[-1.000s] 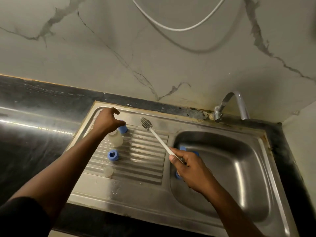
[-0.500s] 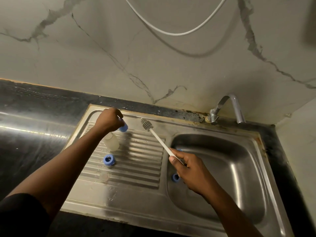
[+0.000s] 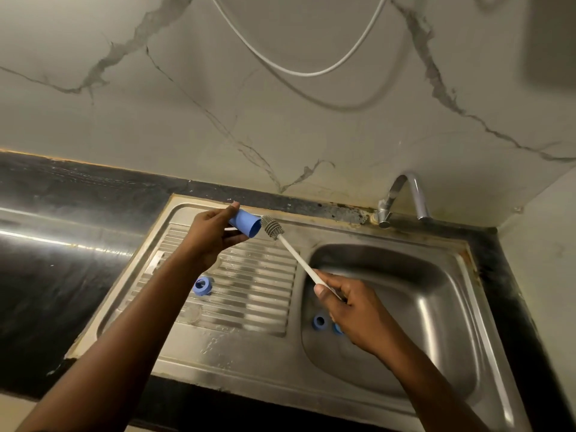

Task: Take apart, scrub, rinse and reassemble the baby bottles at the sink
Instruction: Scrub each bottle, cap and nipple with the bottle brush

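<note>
The left hand (image 3: pixel 215 235) is raised over the far part of the drainboard (image 3: pixel 249 275), its fingers and thumb curled round a blue cap (image 3: pixel 246 225), a short cup-shaped piece held on its side with the open mouth turned to the right. The right hand (image 3: pixel 358 313) hovers over the near left of the basin (image 3: pixel 436 322) and grips the lower end of the white handle of a bottle brush (image 3: pixel 299 260), thumb laid along the stem and the other fingers folded beneath it. The handle slants up and to the left, and the grey bristled head sits just at the mouth of the cap, touching its rim or very nearly; whether any bristle is inside cannot be told. The closed end of the cap is buried in the left palm, and a thin pale edge below it may belong to something else in that hand, but it is too small to make out. A blue ring (image 3: pixel 202 285) stands on the ribs of the drainboard, partly behind the left forearm. A second blue ring (image 3: pixel 319 321) lies on the basin floor by the left wall, and just beside it a blue piece (image 3: pixel 338 328) is mostly hidden behind the right hand. A faint clear round shape on the ribs nearer the front edge is hard to identify. The steel sink (image 3: pixel 249 369) is set in a dark counter (image 3: pixel 62 260); a curved tap (image 3: pixel 402 198) rises at the back, and a white cable (image 3: pixel 299 73) loops across the marbled wall, its ends cut off at the top edge.
</note>
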Tool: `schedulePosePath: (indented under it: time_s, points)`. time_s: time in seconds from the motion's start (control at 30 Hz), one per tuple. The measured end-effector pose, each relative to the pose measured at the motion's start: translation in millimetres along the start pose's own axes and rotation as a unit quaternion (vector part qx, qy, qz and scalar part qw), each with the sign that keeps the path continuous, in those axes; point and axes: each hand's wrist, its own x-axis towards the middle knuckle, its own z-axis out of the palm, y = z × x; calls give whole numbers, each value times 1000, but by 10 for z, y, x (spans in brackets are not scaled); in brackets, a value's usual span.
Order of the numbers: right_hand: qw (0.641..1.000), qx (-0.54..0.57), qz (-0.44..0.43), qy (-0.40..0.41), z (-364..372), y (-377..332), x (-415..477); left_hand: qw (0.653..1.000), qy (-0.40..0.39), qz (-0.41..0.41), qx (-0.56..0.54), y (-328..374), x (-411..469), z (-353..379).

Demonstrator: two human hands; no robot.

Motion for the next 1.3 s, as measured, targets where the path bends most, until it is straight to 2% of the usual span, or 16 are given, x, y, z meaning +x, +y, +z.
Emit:
schedulePosePath:
  time_s: [0.2, 0.37, 0.53, 0.67, 0.73, 0.8, 0.9, 1.0, 1.07, 1.13, 1.2, 1.3]
  points:
    - [999, -42, -11, 1, -149, 4, -145, 999, 25, -4, -47, -106, -155, 151]
    - [993, -115, -8, -3, -132, -45, -216, 999, -20, -15, -28, -234, -339, 436]
    - [992, -128, -8, 0, -120, -91, -233, 998, 36, 20, -43, -393, -436, 698]
    - [989, -146, 6, 12, -144, -78, -250, 998, 46, 23, -48, -458, -469, 785]
    - [994, -105, 19, -7, -156, -86, -239, 997, 43, 22, -57, -438, -481, 784]
    - [997, 22, 53, -59, -201, -97, -218, 995, 16, 24, -101, -402, -495, 774]
    - [946, 245, 139, -159, -320, -150, -209, 972, -55, 7, -230, -393, -524, 752]
    - [856, 396, 185, -275, -374, -128, -201, 954, -104, 17, -280, -447, -520, 707]
    - [787, 478, 203, -333, -350, -86, -201, 939, -141, 27, -313, -475, -505, 683]
    - [750, 516, 208, -358, -312, -67, -201, 928, -158, 27, -337, -491, -495, 671]
    - [775, 490, 206, -343, -302, -67, -186, 936, -134, 26, -324, -509, -469, 662]
    - [883, 345, 168, -269, -311, -93, -182, 978, -30, 45, -203, -511, -438, 676]
